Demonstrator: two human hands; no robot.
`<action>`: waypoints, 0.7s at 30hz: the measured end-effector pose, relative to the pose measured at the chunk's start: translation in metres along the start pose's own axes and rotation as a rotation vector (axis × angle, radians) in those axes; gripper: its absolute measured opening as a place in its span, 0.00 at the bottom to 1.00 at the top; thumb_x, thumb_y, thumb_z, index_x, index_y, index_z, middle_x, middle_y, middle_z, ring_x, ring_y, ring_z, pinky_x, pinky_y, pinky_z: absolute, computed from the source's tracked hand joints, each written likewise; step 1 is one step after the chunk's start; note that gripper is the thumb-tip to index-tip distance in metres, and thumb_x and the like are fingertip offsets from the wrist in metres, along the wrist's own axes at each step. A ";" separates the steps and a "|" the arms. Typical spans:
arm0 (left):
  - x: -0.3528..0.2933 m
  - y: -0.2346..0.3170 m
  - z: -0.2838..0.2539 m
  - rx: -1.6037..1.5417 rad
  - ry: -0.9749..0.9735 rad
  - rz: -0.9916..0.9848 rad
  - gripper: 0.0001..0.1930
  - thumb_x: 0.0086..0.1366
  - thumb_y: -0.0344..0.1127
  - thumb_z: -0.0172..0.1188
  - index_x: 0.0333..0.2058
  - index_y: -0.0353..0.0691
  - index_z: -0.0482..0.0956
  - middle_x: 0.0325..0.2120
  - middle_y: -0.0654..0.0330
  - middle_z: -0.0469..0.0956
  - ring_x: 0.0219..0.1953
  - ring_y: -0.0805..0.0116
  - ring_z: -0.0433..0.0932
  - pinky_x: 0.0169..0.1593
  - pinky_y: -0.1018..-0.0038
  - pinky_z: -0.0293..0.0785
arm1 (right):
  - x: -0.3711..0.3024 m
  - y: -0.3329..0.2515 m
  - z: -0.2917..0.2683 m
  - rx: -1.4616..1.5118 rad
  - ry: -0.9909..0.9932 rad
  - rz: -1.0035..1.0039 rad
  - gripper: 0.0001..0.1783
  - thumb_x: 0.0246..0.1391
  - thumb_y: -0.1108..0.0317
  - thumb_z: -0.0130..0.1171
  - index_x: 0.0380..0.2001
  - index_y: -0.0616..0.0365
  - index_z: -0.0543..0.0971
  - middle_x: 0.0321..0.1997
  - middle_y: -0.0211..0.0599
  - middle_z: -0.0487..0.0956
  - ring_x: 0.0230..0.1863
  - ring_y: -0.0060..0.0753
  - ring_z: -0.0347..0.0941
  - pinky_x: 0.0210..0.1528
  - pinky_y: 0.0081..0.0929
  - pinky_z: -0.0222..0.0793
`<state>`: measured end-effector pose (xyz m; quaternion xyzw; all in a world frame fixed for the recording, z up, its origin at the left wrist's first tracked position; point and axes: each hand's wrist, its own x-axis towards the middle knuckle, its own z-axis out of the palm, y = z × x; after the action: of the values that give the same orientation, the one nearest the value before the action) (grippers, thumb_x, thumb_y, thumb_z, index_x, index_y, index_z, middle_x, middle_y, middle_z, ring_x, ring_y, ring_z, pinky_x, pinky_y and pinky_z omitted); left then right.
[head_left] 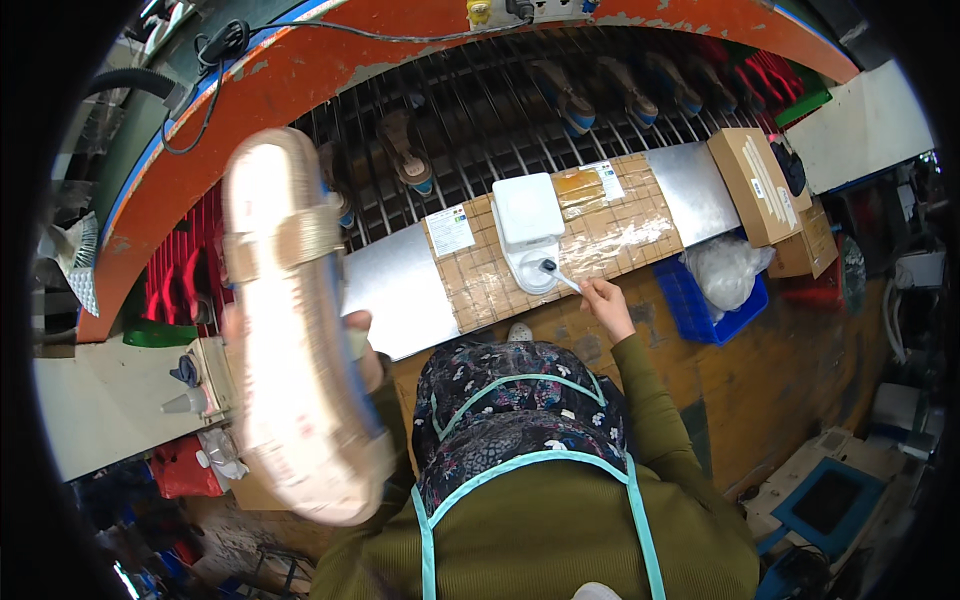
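Close to the camera on the left is a pale sandal (290,390) with a gold strap, blurred and seen from above. My left hand (368,358) grips it by its side; the thumb shows and most fingers are behind the sandal. With its fingers pinched, my right hand (608,308) holds a small brush (569,281) by its light handle. The brush's dark tip is at the open front of a white plastic container (530,212), which stands on the cardboard-covered part of the bench.
Beyond the bench, several sandals (408,160) rest on a rack of metal bars (480,120) under a curved orange beam (380,50). A cardboard box (755,190) stands at the right end. Below it is a blue bin (690,310) holding a plastic bag (722,272).
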<state>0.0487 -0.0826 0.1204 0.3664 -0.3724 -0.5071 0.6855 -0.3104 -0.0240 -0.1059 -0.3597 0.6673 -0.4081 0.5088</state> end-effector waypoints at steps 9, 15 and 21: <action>0.006 -0.093 0.043 0.376 -0.243 0.747 0.32 0.60 0.34 0.67 0.61 0.42 0.63 0.68 0.38 0.49 0.62 0.44 0.67 0.56 0.60 0.78 | -0.050 -0.181 0.025 -0.448 0.437 -0.875 0.09 0.46 0.68 0.71 0.33 0.52 0.86 0.31 0.28 0.80 0.36 0.29 0.75 0.45 0.29 0.54; 0.009 -0.103 0.036 0.300 -0.225 0.361 0.29 0.60 0.33 0.59 0.59 0.46 0.61 0.63 0.37 0.59 0.60 0.39 0.68 0.56 0.53 0.77 | -0.084 -0.250 0.051 -0.092 0.231 -1.027 0.11 0.45 0.72 0.72 0.36 0.53 0.87 0.36 0.29 0.78 0.32 0.23 0.70 0.40 0.22 0.61; 0.001 -0.083 0.041 0.549 -0.210 0.895 0.21 0.54 0.32 0.70 0.47 0.53 0.75 0.59 0.39 0.68 0.60 0.35 0.69 0.59 0.50 0.72 | -0.067 -0.248 0.074 0.045 0.097 -0.991 0.07 0.51 0.76 0.68 0.36 0.59 0.85 0.37 0.30 0.74 0.31 0.17 0.67 0.29 0.16 0.63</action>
<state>-0.0222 -0.1069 0.0666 0.2847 -0.6777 -0.0830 0.6729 -0.2075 -0.0782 0.1352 -0.6032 0.4300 -0.6312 0.2298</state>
